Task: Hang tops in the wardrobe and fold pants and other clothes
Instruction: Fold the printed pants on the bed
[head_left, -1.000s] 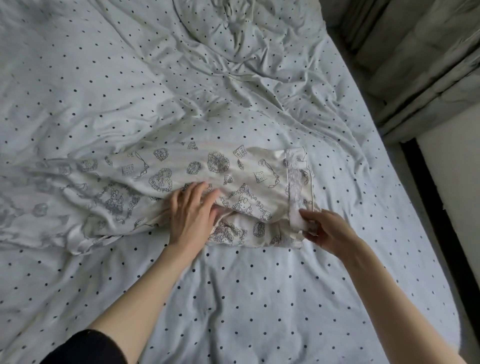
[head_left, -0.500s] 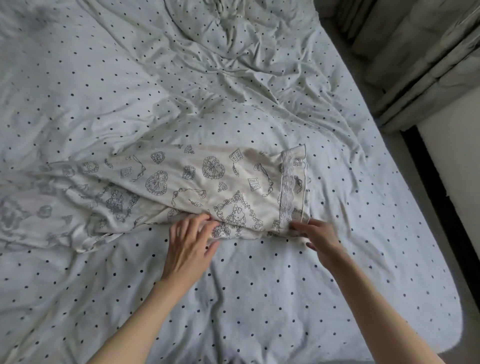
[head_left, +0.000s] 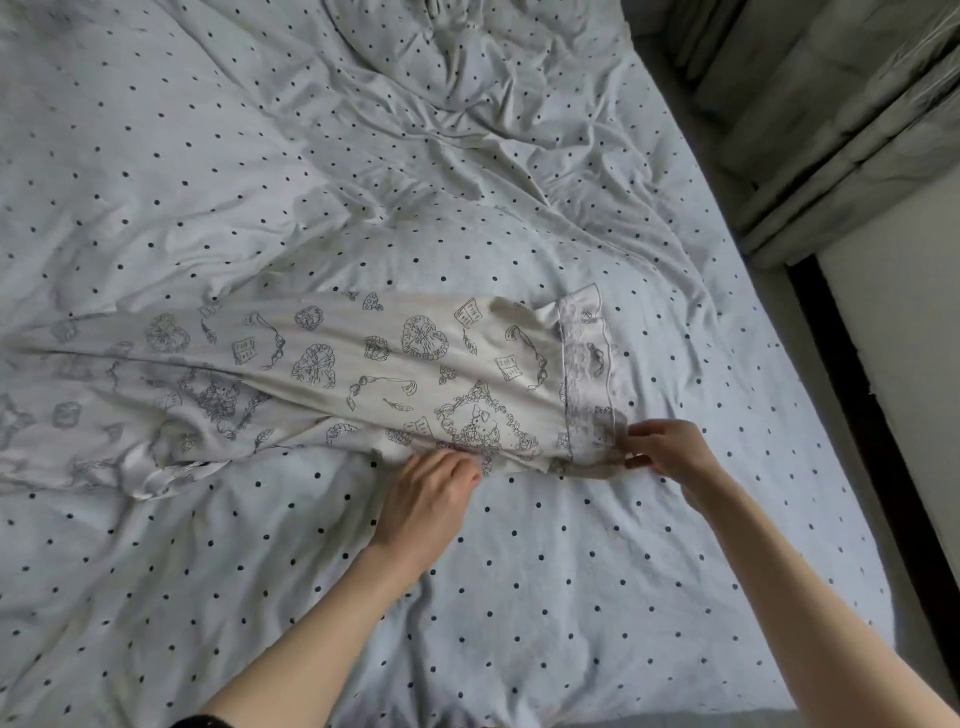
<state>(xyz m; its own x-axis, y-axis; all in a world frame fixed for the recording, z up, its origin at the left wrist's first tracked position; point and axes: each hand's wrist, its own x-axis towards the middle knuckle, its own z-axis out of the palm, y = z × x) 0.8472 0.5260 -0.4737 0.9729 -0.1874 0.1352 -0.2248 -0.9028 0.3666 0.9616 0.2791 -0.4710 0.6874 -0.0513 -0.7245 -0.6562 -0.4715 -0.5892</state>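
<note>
Printed pants (head_left: 395, 374) lie flat across the dotted bedsheet (head_left: 519, 597), lace cuff (head_left: 587, 374) toward my right. My right hand (head_left: 670, 452) pinches the cuff's near corner; my left hand (head_left: 431, 493) seems to nip the near edge, fingers partly hidden. Fabric looks thin, limp, light; best held at hems. No readable writing.

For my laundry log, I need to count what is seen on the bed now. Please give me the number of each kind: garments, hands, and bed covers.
Garments: 1, the printed pants, lying flat
Hands: 2, left hand and right hand, both at the near edge of the pants
Bed covers: 1, the dotted sheet
Total: 4
</note>
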